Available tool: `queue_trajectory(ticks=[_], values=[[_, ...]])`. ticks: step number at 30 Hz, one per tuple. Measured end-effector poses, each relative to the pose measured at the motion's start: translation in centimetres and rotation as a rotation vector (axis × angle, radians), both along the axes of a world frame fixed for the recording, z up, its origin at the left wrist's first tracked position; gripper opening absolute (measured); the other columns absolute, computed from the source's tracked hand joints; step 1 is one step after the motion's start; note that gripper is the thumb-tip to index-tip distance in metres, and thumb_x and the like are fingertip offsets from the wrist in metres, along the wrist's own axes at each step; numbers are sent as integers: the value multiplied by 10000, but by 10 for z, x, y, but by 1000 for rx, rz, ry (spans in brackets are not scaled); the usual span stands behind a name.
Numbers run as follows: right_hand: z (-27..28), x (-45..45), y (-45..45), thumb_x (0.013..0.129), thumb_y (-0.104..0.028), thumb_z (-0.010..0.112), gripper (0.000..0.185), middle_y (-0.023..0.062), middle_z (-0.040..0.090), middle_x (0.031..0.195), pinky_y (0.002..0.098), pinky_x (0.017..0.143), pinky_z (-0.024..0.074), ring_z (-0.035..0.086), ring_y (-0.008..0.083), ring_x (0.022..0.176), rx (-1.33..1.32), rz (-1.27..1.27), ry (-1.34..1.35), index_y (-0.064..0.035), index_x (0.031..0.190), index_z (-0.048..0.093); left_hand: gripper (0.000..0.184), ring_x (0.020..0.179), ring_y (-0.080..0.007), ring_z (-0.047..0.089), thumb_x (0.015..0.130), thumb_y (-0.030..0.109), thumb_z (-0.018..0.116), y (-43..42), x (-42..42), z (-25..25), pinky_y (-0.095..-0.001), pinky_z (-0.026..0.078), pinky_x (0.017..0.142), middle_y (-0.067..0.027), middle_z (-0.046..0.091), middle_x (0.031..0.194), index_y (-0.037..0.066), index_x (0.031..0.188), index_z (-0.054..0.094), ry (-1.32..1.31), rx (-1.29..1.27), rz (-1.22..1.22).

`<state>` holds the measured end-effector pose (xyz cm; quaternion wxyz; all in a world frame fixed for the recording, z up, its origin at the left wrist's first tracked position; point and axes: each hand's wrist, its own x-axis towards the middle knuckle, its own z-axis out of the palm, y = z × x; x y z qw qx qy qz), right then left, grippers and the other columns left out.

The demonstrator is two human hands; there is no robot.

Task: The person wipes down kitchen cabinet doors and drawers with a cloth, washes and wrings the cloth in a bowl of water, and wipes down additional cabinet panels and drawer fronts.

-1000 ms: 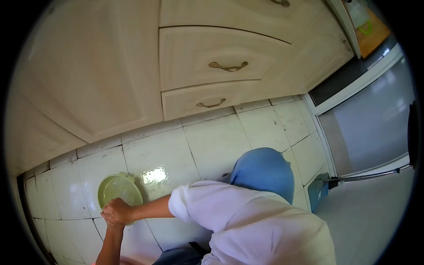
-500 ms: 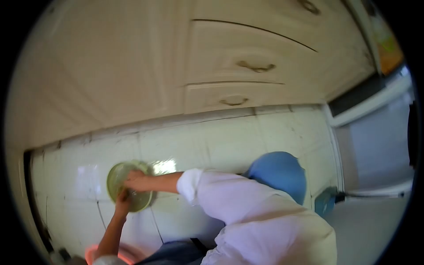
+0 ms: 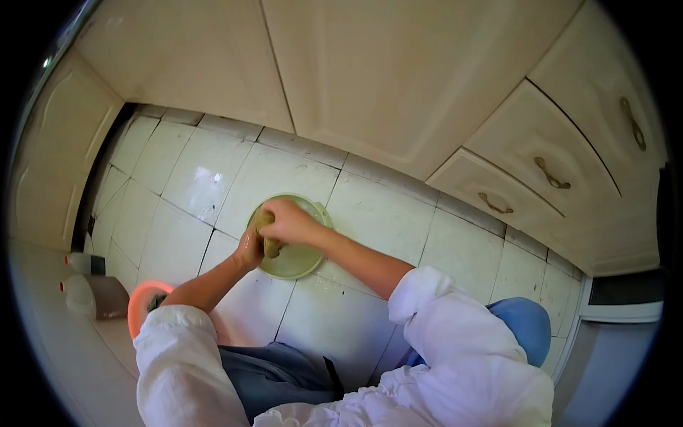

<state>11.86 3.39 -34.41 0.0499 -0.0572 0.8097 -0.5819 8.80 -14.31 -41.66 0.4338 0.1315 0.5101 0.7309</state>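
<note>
A pale green basin (image 3: 293, 266) stands on the tiled floor with a little water in it. Over it, a yellowish-green elongated thing (image 3: 269, 245) is held between both hands; its exact kind does not show. My left hand (image 3: 248, 247) looks wet and closes on the thing from the left, fingers partly hidden. From the right, my right hand (image 3: 288, 222) grips its upper part with bent fingers.
An orange tub (image 3: 138, 311) stands by my left elbow, beside two plastic jugs (image 3: 80, 295) with red caps. Beige cabinets (image 3: 398, 92) with drawers line the far side. A rounded blue thing (image 3: 525, 329) is near my right sleeve.
The view has turned and shifted left, bringing the jugs and more of the orange tub into sight. Both hands have come up from inside the basin, with the yellowish-green thing now showing between them.
</note>
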Motion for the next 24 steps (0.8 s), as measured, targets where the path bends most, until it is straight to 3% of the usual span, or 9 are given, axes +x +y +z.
queue_trajectory(ticks=[1,6,11,14,16,17,19,21,24], values=[[1,-3,1,668,-115,682,247,146,636,769,345,602,505,632,233,692,-4,17,-6,17,862,607,587,993,-217,567,927,575,376,14,5,13,-406,459,872,-66,546,1121,140,1319,406,-59,-99,80],[0,-11,9,749,-97,714,278,97,649,853,290,644,515,618,146,749,-491,-209,-171,41,957,591,668,989,-252,570,882,653,384,6,4,9,-456,448,886,-80,547,1124,137,1305,421,-349,19,-42],[-14,-1,-4,722,-156,714,364,137,633,893,343,735,505,625,256,823,-217,-289,125,20,1012,582,733,1039,-262,561,836,711,401,5,13,24,-464,450,911,-93,545,1147,144,1299,432,-679,58,12],[-24,22,-9,723,-104,656,364,156,592,974,357,783,488,589,327,888,1,-195,353,0,1059,565,686,1104,-230,539,860,651,443,7,8,39,-456,455,934,-65,514,1246,146,1325,415,-621,134,-32],[-40,32,-1,703,-20,580,396,153,582,1072,364,826,480,572,340,967,43,123,418,-1,1098,556,624,1105,-238,542,869,610,480,6,5,41,-430,491,890,-109,531,1212,128,1266,469,-522,50,103],[-47,32,8,703,-20,580,396,153,582,1072,364,826,480,572,340,967,41,127,420,-1,1098,556,480,1038,-213,575,886,421,596,-2,2,47,-398,510,859,-103,549,1186,103,1229,490,-617,100,87],[-53,33,27,680,54,503,477,154,561,1162,368,849,485,562,338,1040,232,356,610,-16,1150,539,437,997,-199,587,871,333,634,-6,-5,37,-377,519,814,-93,563,1168,94,1210,497,-500,-7,68],[-49,32,37,680,71,487,513,147,544,1206,387,892,463,532,334,1100,235,287,564,-36,1180,524,370,885,-157,606,817,101,690,-7,-8,41,-323,520,674,-66,615,1059,68,1148,527,-421,-128,35],[-39,28,32,659,75,552,580,127,491,1297,424,967,408,467,328,1199,370,271,642,-69,1219,503,265,797,-159,613,827,97,665,-3,-4,49,-294,496,611,-56,634,936,72,1075,575,-378,-159,-99]])
